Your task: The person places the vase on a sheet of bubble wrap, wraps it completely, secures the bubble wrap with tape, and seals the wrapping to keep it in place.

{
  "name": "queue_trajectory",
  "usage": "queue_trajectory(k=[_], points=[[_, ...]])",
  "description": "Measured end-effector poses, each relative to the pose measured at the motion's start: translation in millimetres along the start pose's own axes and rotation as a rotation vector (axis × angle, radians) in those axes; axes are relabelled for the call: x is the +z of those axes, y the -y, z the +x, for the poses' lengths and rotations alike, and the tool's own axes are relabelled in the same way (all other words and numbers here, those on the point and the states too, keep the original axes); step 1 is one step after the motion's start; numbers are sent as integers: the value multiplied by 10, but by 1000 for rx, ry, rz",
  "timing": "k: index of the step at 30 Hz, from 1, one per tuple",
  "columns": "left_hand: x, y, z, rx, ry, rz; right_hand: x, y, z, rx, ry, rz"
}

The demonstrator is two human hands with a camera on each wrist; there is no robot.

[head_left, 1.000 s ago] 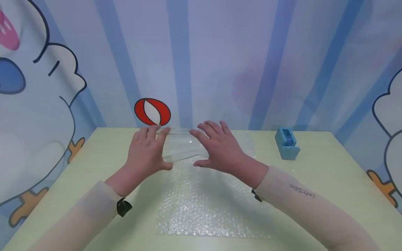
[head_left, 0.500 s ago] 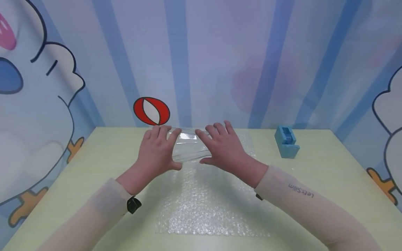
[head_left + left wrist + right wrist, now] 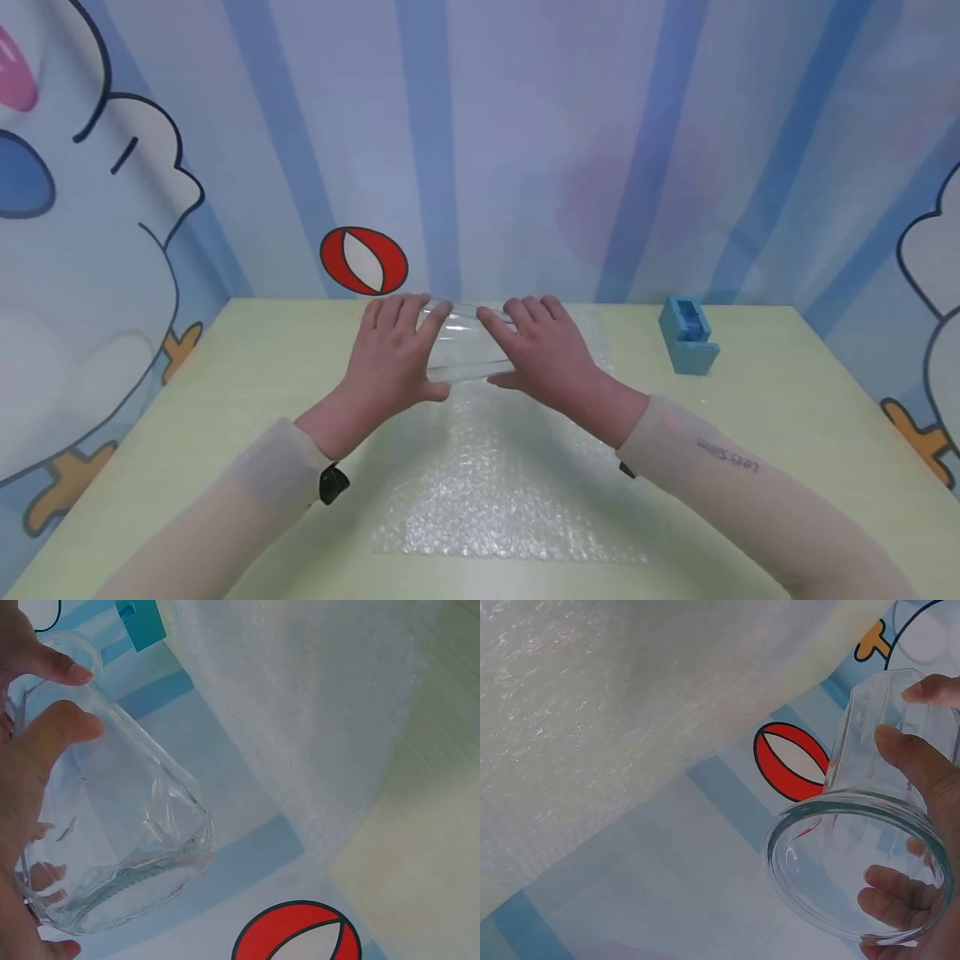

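Between both hands, a clear glass vessel (image 3: 471,346) lies on its side in the air above the far half of the bubble wrap (image 3: 495,492). My left hand (image 3: 388,350) holds its base end, with the fingers over the far side and the thumb on the near side. At the rim end, my right hand (image 3: 546,350) grips it the same way. The left wrist view shows the thick base (image 3: 142,892) and smooth walls. Its round, wide rim (image 3: 855,799) faces the right wrist camera, and the vessel appears hollow with nothing inside.
A light blue tape dispenser (image 3: 688,337) stands at the back right of the pale yellow table (image 3: 247,375). Behind the table's far edge rises a striped blue backdrop (image 3: 502,167) with cartoon figures and a red-and-white oval.
The left hand has moved right along the vessel's length, and the right hand has shifted slightly right. The gap between the hands has narrowed. The bubble wrap and tape dispenser stay put.
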State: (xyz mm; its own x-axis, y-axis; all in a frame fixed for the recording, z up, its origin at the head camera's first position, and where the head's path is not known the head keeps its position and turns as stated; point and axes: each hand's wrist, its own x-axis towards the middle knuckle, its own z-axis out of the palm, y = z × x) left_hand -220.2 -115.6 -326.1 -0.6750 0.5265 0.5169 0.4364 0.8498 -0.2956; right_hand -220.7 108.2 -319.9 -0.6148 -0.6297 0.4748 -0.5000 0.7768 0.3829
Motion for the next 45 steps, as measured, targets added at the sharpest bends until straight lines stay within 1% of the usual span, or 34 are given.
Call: queue_trajectory(k=[3, 6, 9, 15, 19, 22, 25, 30, 35, 39, 42, 45], points=[[10, -9, 14, 19, -7, -29, -14, -16, -29, 16, -7, 14], [3, -23, 20, 39, 1, -57, -20, -23, -66, 22, -9, 36], [-6, -47, -1, 53, 40, -82, -11, -6, -116, 17, 12, 66], [-19, -124, -81, 83, 143, -118, 33, 52, -257, 11, 76, 122], [-42, -170, -79, 109, 176, -141, 10, 58, -333, 35, 127, 169], [-65, -196, -61, 117, 201, -161, -40, 53, -362, 54, 169, 204], [-98, -225, -61, 114, 253, -192, -96, 48, -386, 62, 221, 241], [-171, -296, -79, 101, 371, -259, -181, 44, -455, 76, 316, 295], [-208, -362, -87, 112, 462, -308, -214, 41, -553, 79, 364, 340], [-214, -398, -124, 120, 492, -322, -231, 57, -617, 68, 372, 365], [-219, -420, -172, 129, 495, -322, -240, 81, -658, 50, 371, 376], [-233, -447, -212, 148, 503, -321, -250, 109, -713, 50, 386, 392]])
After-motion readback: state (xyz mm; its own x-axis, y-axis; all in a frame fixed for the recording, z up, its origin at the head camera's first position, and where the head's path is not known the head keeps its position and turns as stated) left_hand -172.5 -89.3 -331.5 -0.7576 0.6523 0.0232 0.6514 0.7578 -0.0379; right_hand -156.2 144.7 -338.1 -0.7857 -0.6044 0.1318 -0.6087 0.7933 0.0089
